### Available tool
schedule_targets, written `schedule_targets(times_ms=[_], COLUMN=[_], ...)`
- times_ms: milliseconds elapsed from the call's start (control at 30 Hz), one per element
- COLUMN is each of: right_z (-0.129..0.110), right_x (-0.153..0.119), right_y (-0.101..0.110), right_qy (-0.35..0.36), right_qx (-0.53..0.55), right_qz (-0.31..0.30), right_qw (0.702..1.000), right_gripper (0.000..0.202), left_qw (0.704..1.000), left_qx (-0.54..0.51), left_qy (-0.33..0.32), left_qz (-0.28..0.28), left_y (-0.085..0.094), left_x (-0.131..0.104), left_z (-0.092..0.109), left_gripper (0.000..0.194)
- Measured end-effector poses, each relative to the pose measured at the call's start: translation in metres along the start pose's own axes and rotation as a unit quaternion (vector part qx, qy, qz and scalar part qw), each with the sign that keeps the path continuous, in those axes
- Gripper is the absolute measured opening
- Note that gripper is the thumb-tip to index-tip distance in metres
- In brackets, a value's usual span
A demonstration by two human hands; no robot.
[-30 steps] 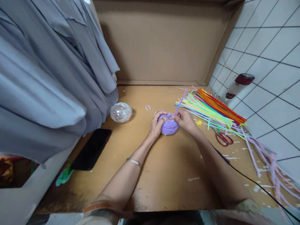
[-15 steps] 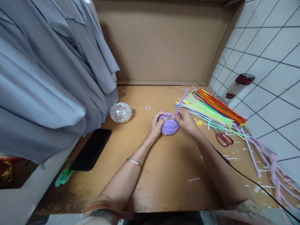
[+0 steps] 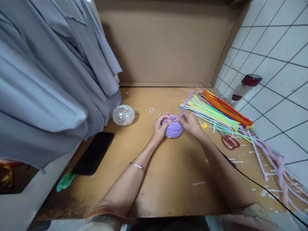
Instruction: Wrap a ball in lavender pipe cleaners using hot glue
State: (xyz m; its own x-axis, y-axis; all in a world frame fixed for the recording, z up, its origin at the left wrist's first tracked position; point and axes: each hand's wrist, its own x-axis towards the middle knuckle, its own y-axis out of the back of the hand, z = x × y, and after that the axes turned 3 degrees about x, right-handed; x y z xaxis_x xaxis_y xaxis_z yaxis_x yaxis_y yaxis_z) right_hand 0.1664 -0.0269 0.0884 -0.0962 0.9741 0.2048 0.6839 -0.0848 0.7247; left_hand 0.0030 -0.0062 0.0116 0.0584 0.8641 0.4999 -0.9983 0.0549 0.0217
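A rounded form wrapped in purple pipe cleaner is between my hands over the middle of the table. On its left side my left hand is closed, thumb on top and fingers round the far edge. My right hand pinches the purple strand at the right of the top, where a small clear patch shows. From that pinch the loose end of the purple pipe cleaner sticks up and slants away to the right. A clear faceted ball sits to the left, apart from my hands.
Coloured pipe cleaners lie in a pile at the back right, with red-handled scissors before them. A jar with a red lid stands by the tiled wall. A black phone lies left; a black cable crosses the right.
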Motion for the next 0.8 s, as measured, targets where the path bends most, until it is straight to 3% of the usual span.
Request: schedule_targets(times_ms=[800], right_z=[-0.007], right_x=[-0.002], right_y=[0.003], right_qy=[-0.025], right_qx=[-0.010], right_qz=[-0.007], right_qw=[1.000], right_gripper=[0.018], left_qw=[0.999], left_qx=[-0.034], left_qy=[-0.035], left_qz=[0.024], left_y=[-0.003], left_x=[-0.003], left_z=[-0.012], left_gripper=[0.038])
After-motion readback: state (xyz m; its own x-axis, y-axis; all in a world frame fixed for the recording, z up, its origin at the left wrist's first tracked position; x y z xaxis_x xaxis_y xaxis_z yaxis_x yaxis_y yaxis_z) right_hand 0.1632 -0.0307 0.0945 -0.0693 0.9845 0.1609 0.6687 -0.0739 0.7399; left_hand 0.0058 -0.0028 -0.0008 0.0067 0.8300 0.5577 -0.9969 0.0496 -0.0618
